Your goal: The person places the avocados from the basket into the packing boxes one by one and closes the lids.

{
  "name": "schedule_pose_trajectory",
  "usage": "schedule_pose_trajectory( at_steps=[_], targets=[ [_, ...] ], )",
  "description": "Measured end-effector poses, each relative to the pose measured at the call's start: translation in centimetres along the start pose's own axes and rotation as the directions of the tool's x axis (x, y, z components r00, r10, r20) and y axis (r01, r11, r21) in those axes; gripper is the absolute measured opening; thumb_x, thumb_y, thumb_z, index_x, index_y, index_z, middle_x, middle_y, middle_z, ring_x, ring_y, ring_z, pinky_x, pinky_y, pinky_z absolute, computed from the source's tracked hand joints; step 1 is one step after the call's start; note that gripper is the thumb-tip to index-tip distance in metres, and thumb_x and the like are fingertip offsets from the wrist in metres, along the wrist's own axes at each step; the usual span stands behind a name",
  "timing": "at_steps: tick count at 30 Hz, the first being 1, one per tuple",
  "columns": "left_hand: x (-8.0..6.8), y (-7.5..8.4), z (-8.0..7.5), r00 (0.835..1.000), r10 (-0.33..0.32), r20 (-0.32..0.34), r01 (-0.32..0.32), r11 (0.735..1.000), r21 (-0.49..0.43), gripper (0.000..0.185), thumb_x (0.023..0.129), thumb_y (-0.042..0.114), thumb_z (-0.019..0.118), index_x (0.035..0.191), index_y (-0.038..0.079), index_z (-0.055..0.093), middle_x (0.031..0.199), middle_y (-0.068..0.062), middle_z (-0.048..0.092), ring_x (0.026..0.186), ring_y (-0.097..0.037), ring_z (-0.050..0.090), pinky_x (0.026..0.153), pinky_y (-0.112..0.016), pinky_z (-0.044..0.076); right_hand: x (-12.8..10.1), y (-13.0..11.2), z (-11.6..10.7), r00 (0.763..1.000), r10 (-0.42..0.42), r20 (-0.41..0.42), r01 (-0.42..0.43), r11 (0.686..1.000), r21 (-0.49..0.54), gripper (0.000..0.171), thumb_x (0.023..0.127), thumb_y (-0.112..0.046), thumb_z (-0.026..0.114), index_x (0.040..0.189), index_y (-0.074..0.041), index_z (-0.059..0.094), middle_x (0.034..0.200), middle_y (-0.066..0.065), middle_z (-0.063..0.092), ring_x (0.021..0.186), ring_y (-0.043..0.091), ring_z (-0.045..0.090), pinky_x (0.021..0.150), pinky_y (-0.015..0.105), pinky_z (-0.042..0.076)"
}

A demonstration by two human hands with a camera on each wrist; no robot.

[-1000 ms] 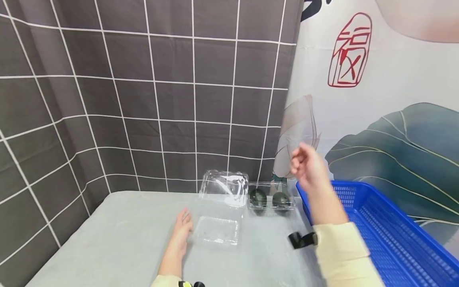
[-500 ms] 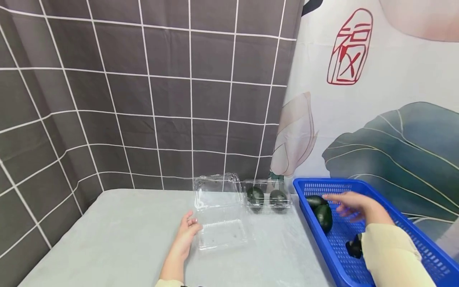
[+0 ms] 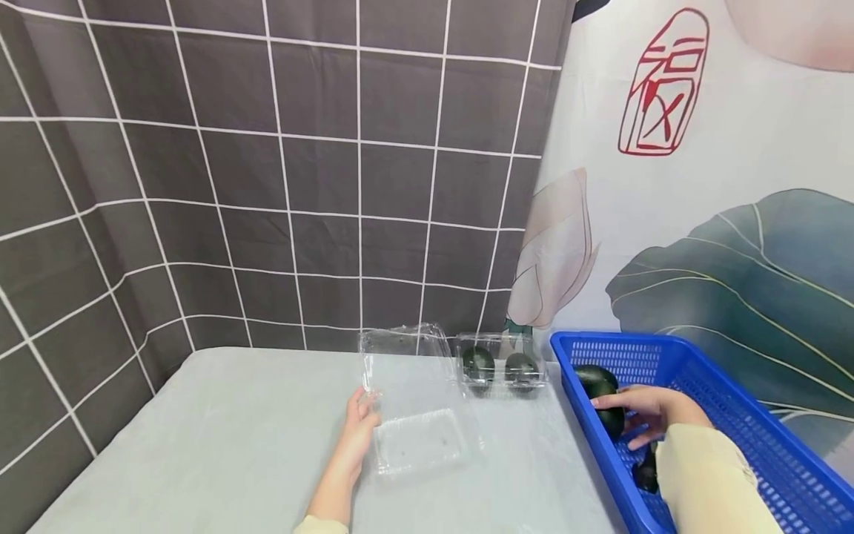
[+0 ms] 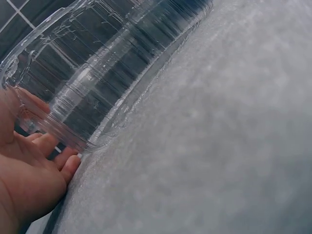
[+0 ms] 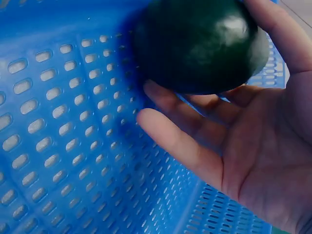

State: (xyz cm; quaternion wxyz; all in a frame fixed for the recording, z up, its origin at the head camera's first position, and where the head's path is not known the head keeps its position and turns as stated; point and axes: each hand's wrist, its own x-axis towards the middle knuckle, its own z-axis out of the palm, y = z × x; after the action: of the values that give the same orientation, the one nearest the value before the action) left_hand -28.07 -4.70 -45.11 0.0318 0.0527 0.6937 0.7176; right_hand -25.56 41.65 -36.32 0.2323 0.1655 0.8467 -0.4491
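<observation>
Head view: my left hand (image 3: 360, 430) rests flat, fingers straight, against the left edge of the open clear clamshell box (image 3: 416, 437) at lower centre, steadying it on the grey table (image 3: 220, 445). That tray is empty and its lid stands up behind. Just right of it sits a second clear box (image 3: 500, 365), holding two dark avocados. At lower right my right hand (image 3: 650, 419) reaches into the blue basket (image 3: 754, 437), fingers wrapping a dark green avocado (image 3: 603, 393); I cannot tell whether another lies behind it.

Left wrist view: my fingers (image 4: 53, 151) lie loose along the ribbed wall of the clamshell box (image 4: 97, 83), touching it, not curled round it.

Right wrist view: the avocado (image 5: 200, 44) fills the upper middle of the frame, my thumb over its right side and my fingers (image 5: 180, 141) cupping beneath, against the basket's perforated floor (image 5: 63, 126).

I judge this the picking step: the grasp is forming. Next I'd need to tighten my hold, lift the fruit over the basket's rim, and carry it left into the empty tray while my left hand keeps the box from sliding.
</observation>
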Motion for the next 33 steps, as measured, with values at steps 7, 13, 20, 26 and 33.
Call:
schedule_pose_trajectory(
  at_steps=[7,13,20,26,33],
  targets=[
    [0.1,0.2,-0.3,0.999,0.031,-0.021,-0.03,0.999,0.028,0.064,0.094,0.006,0.042,0.143,-0.003,0.003,0.137,-0.025,0.041,0.128,-0.043,0.032,0.106,-0.058,0.014,-0.7,-0.7,-0.3,0.999,-0.037,-0.003,0.036,0.999,-0.04,0.085,0.084,-0.04,0.061,0.134,0.014,0.018,0.118,0.035,0.043,0.096,0.037,0.055,0.074,0.043,0.053],
    [-0.1,0.2,0.0,0.998,0.058,-0.018,-0.057,0.998,0.021,0.06,0.097,0.008,0.04,0.142,-0.006,0.003,0.132,-0.026,0.045,0.123,-0.041,0.041,0.106,-0.057,0.016,-1.7,-1.6,-1.1,0.997,-0.067,-0.026,0.063,0.99,-0.126,0.083,0.085,-0.044,0.056,0.132,0.015,0.022,0.124,0.039,0.035,0.095,0.038,0.056,0.076,0.044,0.051],
    [-0.3,0.3,0.3,0.997,0.067,-0.024,-0.065,0.996,0.053,0.058,0.1,0.016,0.036,0.144,-0.003,0.002,0.132,-0.023,0.047,0.122,-0.039,0.042,0.105,-0.059,0.015,-2.4,-3.0,-1.9,0.989,-0.125,-0.079,0.119,0.99,-0.079,0.079,0.088,-0.042,0.054,0.131,0.016,0.021,0.121,0.041,0.033,0.096,0.044,0.054,0.079,0.05,0.051],
    [-0.4,0.5,0.4,0.994,0.103,-0.034,-0.098,0.986,0.132,0.055,0.101,0.017,0.033,0.144,-0.003,0.005,0.129,-0.021,0.051,0.121,-0.038,0.044,0.105,-0.058,0.017,-2.9,-4.0,-1.6,0.968,-0.201,-0.151,0.195,0.98,-0.049,0.07,0.089,-0.039,0.053,0.126,0.014,0.026,0.115,0.035,0.04,0.093,0.034,0.055,0.077,0.046,0.053],
    [-0.5,0.5,0.2,0.992,0.118,-0.039,-0.11,0.981,0.157,0.053,0.101,0.015,0.031,0.142,-0.006,0.006,0.127,-0.023,0.052,0.119,-0.038,0.046,0.104,-0.06,0.018,-3.8,-5.3,-1.3,0.946,-0.255,-0.199,0.232,0.964,-0.132,0.075,0.09,-0.04,0.052,0.13,0.016,0.022,0.117,0.037,0.038,0.097,0.038,0.052,0.075,0.043,0.053]
  ],
)
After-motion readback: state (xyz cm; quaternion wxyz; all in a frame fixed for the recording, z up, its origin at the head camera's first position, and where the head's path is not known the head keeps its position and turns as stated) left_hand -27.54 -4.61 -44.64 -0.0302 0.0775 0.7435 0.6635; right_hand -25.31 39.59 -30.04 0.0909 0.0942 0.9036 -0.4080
